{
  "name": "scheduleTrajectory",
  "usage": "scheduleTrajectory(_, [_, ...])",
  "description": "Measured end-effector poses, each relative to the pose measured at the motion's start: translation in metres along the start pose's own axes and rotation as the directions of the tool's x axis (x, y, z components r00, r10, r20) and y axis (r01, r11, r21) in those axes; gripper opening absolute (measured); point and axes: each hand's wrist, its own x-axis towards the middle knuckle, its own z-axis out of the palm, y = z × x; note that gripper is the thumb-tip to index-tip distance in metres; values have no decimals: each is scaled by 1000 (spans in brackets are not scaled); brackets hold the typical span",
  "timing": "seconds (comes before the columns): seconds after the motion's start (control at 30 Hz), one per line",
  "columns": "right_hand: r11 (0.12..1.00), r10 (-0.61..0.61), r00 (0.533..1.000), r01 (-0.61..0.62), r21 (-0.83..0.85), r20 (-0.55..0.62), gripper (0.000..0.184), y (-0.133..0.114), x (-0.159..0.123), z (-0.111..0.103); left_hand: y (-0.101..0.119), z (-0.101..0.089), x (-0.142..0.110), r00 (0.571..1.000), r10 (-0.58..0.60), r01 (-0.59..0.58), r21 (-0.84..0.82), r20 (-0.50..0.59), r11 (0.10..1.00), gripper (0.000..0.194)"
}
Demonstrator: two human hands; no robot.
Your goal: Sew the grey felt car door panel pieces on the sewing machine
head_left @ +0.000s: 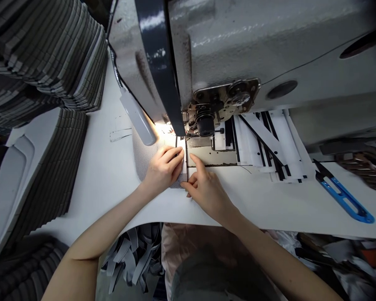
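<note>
Under the sewing machine's point(203, 123) needle area lies a grey woven fabric panel point(142, 156), with a narrow white strip with a dark edge point(184, 161) along its right side. My left hand point(164, 167) rests on the panel, its bent fingers held together and pressed on the strip. Just to the right, my right hand point(207, 188) has its index finger stretched out over the machine's bed plate and its thumb at the panel's lower right corner. Its other fingers are curled and partly hidden. The needle itself is hidden behind the machine head.
White strips with black edges point(263, 142) lie in a heap right of the needle area. Blue thread snips point(344, 196) lie farther right. A grey lamp point(138, 117) hangs at the machine's left. Tall stacks of grey panels point(50, 50) stand at left; cut strips point(134, 255) hang below the table edge.
</note>
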Motion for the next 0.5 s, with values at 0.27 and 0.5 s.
scheduleTrajectory(0.27, [995,-4,1000,5,-100,2,81,-9,20,-9,-5,3,1,998,16,-18,-38,-54,999,10])
scheduleTrajectory(0.5, [985,-22,999,15,-172,-41,78,-12,36,-15,-8,5,1,998,-20,17,-65,-52,998,17])
